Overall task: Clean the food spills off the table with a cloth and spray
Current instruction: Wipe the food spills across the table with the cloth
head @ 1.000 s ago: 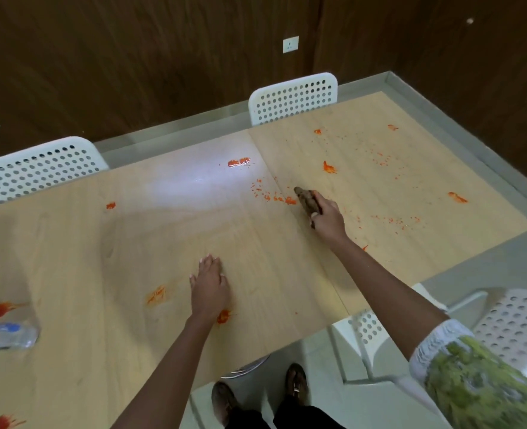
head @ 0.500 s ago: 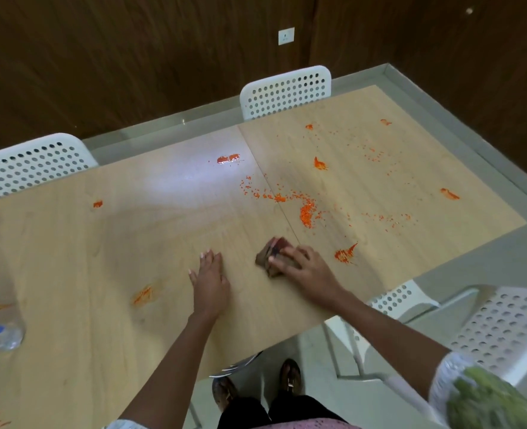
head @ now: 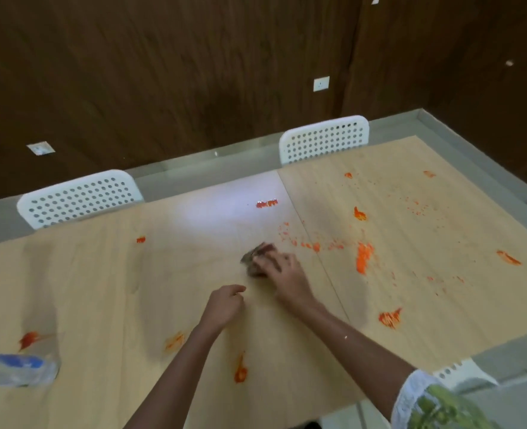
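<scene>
- Since half a second ago, the right hand has carried the cloth leftward across the desk, from just right of the centre seam to its left side.
- Fingers of the right hand lie spread over the cloth, pressing it flat to the wood; no curl around it is plain.
- Dark brown and bunched, the cloth shows a reddish patch on its far edge, blurred by motion.
- Earlier flat on the wood, the left hand now has its fingers loosely curled, holding nothing, just near the right wrist.
- Orange-red food spills lie right of the seam, with smaller smears scattered on both halves.
- At the left edge lies a clear spray bottle with a blue part, well apart from both hands.
</scene>
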